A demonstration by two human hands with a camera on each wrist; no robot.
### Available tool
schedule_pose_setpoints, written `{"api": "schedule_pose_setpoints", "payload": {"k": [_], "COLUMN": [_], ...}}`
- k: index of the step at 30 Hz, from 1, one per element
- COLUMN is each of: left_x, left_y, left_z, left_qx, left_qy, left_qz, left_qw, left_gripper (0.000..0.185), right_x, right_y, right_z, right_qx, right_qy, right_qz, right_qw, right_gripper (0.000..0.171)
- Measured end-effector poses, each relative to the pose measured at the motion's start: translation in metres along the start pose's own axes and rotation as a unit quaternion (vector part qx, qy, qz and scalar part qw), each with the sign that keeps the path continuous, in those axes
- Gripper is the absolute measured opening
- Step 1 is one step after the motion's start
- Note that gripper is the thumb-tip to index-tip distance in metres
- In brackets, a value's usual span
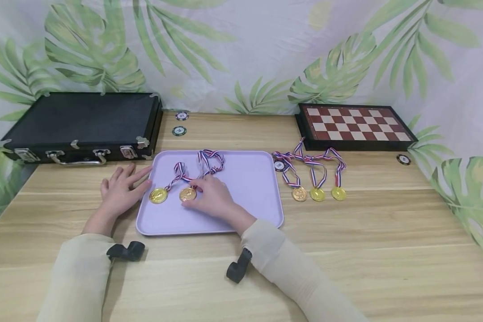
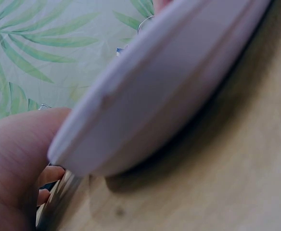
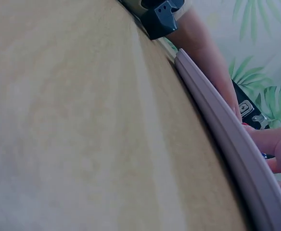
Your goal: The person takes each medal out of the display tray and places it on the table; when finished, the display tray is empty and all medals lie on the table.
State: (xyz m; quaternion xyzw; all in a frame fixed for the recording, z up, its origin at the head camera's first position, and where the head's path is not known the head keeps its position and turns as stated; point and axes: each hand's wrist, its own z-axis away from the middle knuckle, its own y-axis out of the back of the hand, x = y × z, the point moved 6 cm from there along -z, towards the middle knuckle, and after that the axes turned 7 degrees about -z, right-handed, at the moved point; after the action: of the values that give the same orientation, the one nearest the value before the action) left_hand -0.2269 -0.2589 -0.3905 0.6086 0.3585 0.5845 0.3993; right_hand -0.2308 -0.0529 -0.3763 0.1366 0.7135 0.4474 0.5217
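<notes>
Gleaming gold medal [image 1: 188, 194], striped ribbon [image 1: 210, 161]

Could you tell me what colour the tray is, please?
The tray is pale lilac, clearest in the head view.

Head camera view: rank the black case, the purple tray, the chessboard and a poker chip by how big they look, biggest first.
1. black case
2. purple tray, close to the case in apparent size; it lies nearer the camera, so their order is unsure
3. chessboard
4. poker chip, by far the smallest
</notes>
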Motion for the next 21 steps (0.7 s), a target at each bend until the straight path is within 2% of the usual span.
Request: {"api": "schedule_pose_setpoints", "payload": {"k": [3, 8, 17, 21], "left_x": [0.0003, 0.0000, -0.0002, -0.0002], "left_y": [-0.0002, -0.0010, -0.0011, -0.0004], "left_z": [-0.0001, -0.0001, -0.0001, -0.0004], "left_qx": [0.003, 0.003, 0.002, 0.004], "left_qy": [-0.003, -0.003, -0.002, -0.002], "left_qz": [0.002, 0.001, -0.002, -0.002], "left_qw": [1.0000, 1.0000, 1.0000, 1.0000], "left_gripper": [0.054, 0.054, 0.055, 0.054], "right_x": [0.0016, 0.0019, 0.0014, -0.0001], "right_y": [-0.0016, -0.0016, -0.0014, -0.0026], "right_z": [0.0010, 0.0019, 0.0040, 0.0045], "right_qx": [0.008, 0.015, -0.007, -0.017], "right_qy": [-0.010, -0.012, -0.018, 0.011], "right_qz": [0.043, 0.066, 0.063, 0.028], "right_qw": [0.999, 0.998, 0.998, 0.999], "right_gripper": [0.056, 0.047, 0.035, 0.036]}}
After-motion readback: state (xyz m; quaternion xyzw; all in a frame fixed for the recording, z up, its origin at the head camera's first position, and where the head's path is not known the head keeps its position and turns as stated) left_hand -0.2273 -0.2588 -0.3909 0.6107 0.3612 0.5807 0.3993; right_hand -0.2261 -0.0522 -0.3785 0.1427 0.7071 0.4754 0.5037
